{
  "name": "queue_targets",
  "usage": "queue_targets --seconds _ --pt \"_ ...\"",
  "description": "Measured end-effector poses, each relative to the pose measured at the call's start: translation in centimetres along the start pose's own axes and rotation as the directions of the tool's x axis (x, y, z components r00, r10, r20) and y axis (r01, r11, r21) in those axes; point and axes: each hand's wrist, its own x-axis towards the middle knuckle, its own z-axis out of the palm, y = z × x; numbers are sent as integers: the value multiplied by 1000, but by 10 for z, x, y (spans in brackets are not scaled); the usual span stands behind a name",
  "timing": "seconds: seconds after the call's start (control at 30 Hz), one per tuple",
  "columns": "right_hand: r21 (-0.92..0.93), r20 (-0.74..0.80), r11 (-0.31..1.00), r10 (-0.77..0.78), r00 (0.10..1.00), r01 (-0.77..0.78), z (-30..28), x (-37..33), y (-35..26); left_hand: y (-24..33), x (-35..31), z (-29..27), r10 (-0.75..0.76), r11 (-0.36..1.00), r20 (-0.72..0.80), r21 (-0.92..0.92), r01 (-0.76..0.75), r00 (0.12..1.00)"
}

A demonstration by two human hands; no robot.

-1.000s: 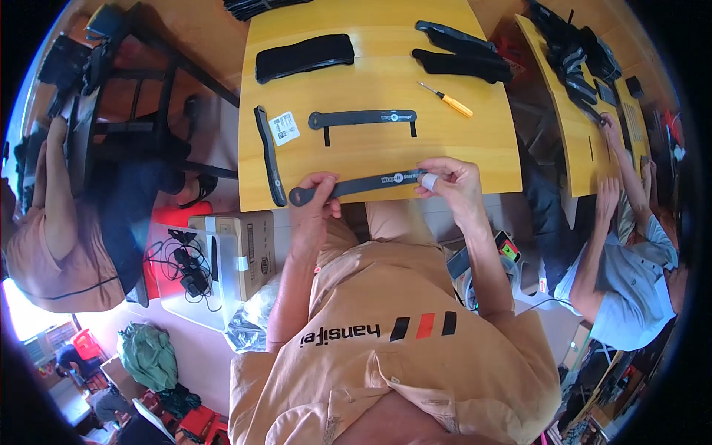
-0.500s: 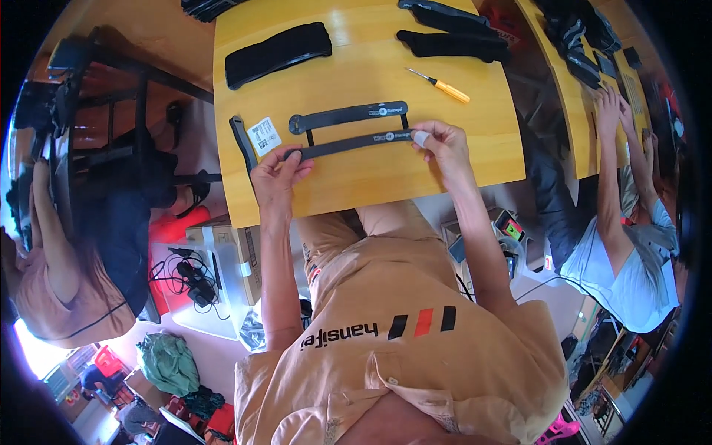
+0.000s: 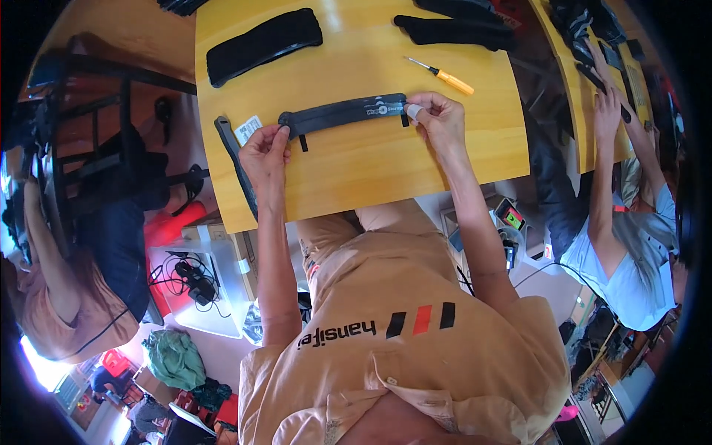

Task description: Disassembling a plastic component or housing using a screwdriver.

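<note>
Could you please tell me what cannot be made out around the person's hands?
In the head view:
- Lying strap: largely covered by the held strap.
- Held strap's ends: hidden by the fingers of the left hand and right hand.
- White label: partly behind the left hand; its print is too small.
- Black bundle: cut off by the top edge.

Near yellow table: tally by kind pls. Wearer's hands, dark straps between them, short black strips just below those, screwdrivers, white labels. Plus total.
Left hand and right hand: 2
Dark straps, overlapping: 2
Short black strips: 2
Screwdriver: 1
White label: 1
Total: 8
</note>
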Motion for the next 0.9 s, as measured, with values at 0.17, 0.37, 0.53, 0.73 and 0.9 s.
queue_targets --seconds 0.17,0.37,0.53,0.73,0.9 --pt "-14 -40 999 -37 999 36 5 1 5 1 -1 3 15 999 -54 47 -12 998" --pt "-80 -63 994 -80 995 75 5 4 12 3 0 6 4 998 -71 68 1 997" --pt "-70 -69 996 -57 996 52 6 0 8 1 0 5 12 1000 -65 12 -11 998" --pt "-73 -88 997 -41 995 35 8 -1 2 4 -1 8 -4 1000 -63 -7 3 998" --pt "-98 -106 994 -51 993 41 10 -1 4 4 -1 8 -1 1000 -62 11 2 998"
